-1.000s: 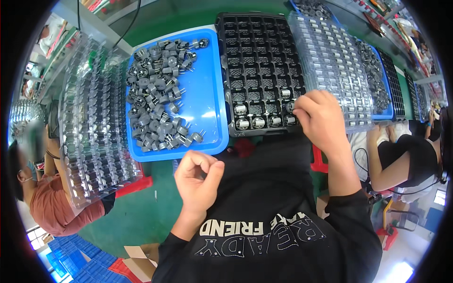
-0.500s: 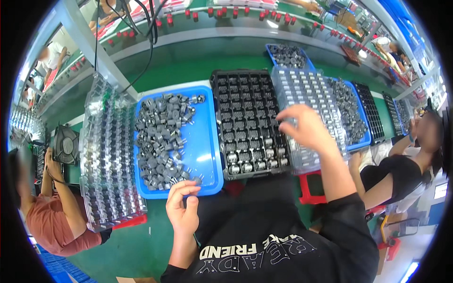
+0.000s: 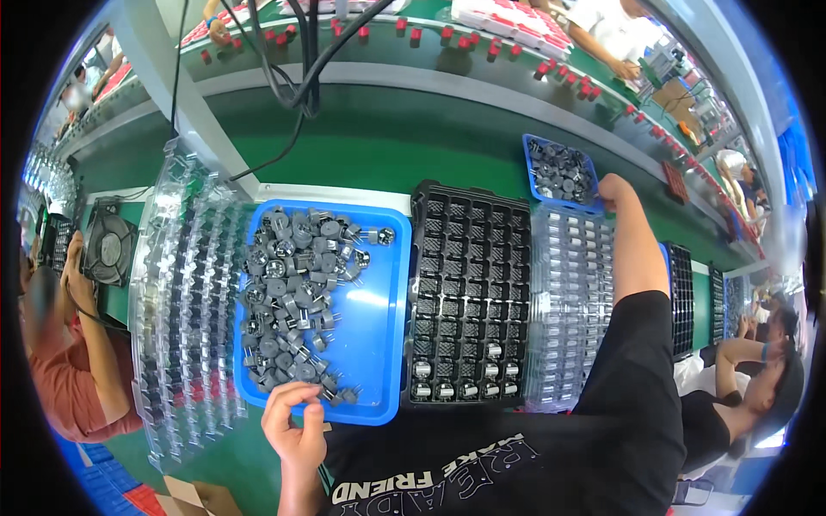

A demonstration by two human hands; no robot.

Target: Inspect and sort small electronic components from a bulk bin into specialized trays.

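Reaching with the right hand (image 3: 613, 191) to the small blue tray (image 3: 568, 204), far side of the tabletop (image 3: 387, 146), right of center, heaped with gray round parts (image 3: 557, 163). At that tray's near right corner; touching or just beside, cannot tell. Cannot tell state of right fingers either, small and partly hidden. Just nearer than that tray: clear tray (image 3: 535, 344) with rows of silver parts, partly behind the black sleeve (image 3: 632, 370). Left of it, side by side: black tray (image 3: 465, 275) with a grid of pockets, a few metal parts (image 3: 468, 390) seated toward its near end. Left again, just beside: large blue tray (image 3: 374, 318), loose pinned parts (image 3: 288, 288) piled mostly over its left half. Holding the left hand (image 3: 294, 426) at that tray's near rim, close to the pile; left fingers half curled, thumb apart from forefinger, loosely open. Further left: see-through tray (image 3: 159, 344) with pocket rows; past it, black fan (image 3: 109, 245), with a person in a red-brown shirt (image 3: 77, 387) alongside. Right of the sleeve: second black tray (image 3: 680, 297), then a person in a dark cap (image 3: 787, 331). Beyond the tabletop: line of red pieces (image 3: 447, 33). Upper left: gray post (image 3: 185, 86), hanging black cables (image 3: 297, 95). Lower left: cardboard box (image 3: 194, 497).
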